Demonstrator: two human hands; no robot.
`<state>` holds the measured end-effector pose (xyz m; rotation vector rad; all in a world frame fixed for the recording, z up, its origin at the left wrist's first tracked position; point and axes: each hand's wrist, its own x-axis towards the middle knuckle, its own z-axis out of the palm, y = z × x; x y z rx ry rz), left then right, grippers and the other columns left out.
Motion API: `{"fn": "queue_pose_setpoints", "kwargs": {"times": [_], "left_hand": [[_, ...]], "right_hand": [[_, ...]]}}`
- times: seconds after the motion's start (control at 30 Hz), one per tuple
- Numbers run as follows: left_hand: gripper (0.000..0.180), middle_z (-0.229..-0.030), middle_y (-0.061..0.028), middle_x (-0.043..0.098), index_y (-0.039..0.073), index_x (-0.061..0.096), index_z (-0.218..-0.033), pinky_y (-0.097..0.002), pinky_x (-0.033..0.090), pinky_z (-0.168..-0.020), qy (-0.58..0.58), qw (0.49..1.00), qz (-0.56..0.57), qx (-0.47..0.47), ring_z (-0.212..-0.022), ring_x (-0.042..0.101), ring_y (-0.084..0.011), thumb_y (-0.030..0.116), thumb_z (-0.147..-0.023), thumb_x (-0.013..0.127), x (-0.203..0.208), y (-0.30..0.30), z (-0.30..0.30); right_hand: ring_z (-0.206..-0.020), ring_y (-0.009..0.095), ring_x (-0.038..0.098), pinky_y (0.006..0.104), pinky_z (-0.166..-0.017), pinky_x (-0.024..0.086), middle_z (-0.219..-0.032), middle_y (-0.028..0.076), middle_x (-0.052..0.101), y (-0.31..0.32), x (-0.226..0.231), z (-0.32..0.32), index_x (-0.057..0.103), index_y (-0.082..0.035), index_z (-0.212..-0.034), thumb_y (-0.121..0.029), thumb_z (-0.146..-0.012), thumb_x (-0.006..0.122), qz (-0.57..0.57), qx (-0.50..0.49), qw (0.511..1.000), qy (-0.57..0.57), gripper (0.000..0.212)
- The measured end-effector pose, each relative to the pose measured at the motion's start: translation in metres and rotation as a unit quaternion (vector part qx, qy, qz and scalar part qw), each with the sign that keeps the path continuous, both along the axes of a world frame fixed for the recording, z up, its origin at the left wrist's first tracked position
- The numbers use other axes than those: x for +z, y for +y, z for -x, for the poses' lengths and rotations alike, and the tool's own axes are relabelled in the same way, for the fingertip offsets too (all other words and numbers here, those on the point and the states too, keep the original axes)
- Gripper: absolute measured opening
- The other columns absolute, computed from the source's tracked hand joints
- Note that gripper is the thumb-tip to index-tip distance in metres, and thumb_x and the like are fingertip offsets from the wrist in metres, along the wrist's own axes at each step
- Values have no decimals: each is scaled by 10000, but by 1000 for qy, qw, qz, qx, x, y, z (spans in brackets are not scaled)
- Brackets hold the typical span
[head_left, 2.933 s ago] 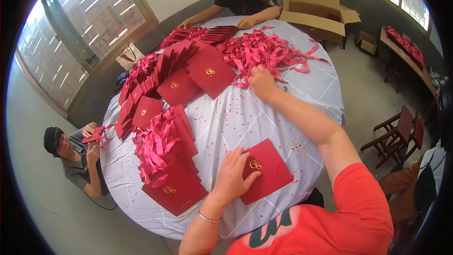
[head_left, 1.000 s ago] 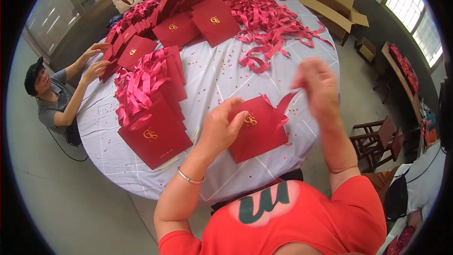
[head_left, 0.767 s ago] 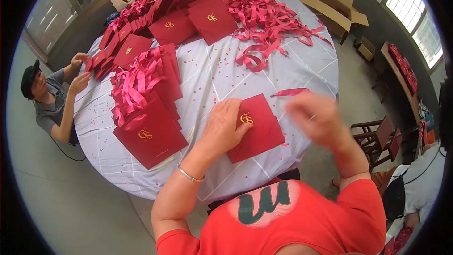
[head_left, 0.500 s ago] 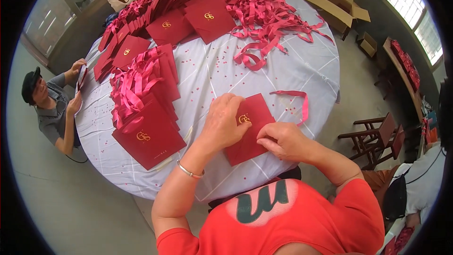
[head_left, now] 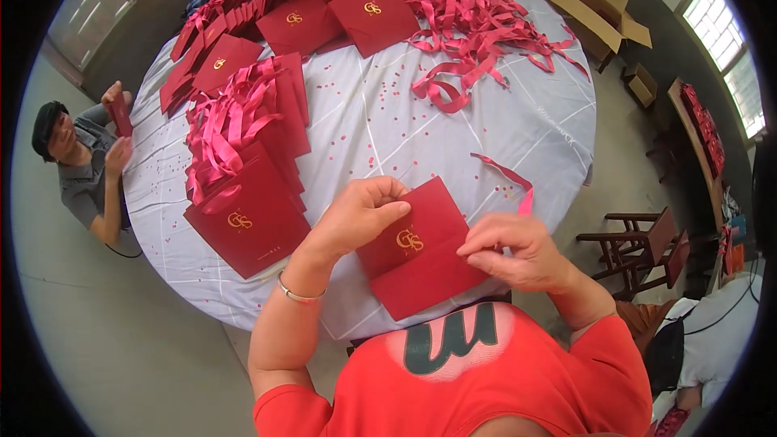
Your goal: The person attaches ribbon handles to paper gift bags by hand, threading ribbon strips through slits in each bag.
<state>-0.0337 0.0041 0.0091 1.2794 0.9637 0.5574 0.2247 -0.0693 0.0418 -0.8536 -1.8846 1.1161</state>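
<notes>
A flat dark-red paper bag with a gold emblem lies slightly tilted at the near edge of the table, creased across its lower part. My left hand is closed on its upper left edge, thumb on top. At the right edge of the bag, my right hand pinches with thumb and forefinger; its other fingers are curled. A loose pink-red ribbon rests just beyond my right hand.
Left of my arm stands a stack of red bags topped with ribbon handles. More bags and a ribbon heap cover the far side. A person in grey sits at left. Cardboard boxes and stools are at right.
The bag has come nearer to me and its creased lower part now shows more. My left hand has shifted to its upper left edge. The seated person's hands have moved.
</notes>
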Motion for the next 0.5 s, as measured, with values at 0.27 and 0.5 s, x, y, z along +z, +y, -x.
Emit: {"fn": "queue_pose_setpoints", "kwargs": {"times": [0.27, 0.5], "left_hand": [[188, -945, -9, 685, -13, 616, -1137, -215, 496, -793, -115, 982, 96, -115, -867, 614, -57, 28, -966, 550, 13, -8, -5], [238, -1058, -15, 676, -11, 603, -1190, -229, 493, -866, -177, 963, 134, -151, -959, 615, -63, 113, -989, 576, 0, -4, 1]], "right_hand": [[-682, 135, 637, 244, -578, 475, -820, 92, 674, 13, -5, 10, 699, 3, -949, 73, -776, 747, -63, -89, 993, -39, 192], [-755, 171, 654, 272, -640, 510, -862, 91, 677, 16, -1, 15, 699, -5, -933, 78, -776, 722, -92, -67, 993, -42, 180]]}}
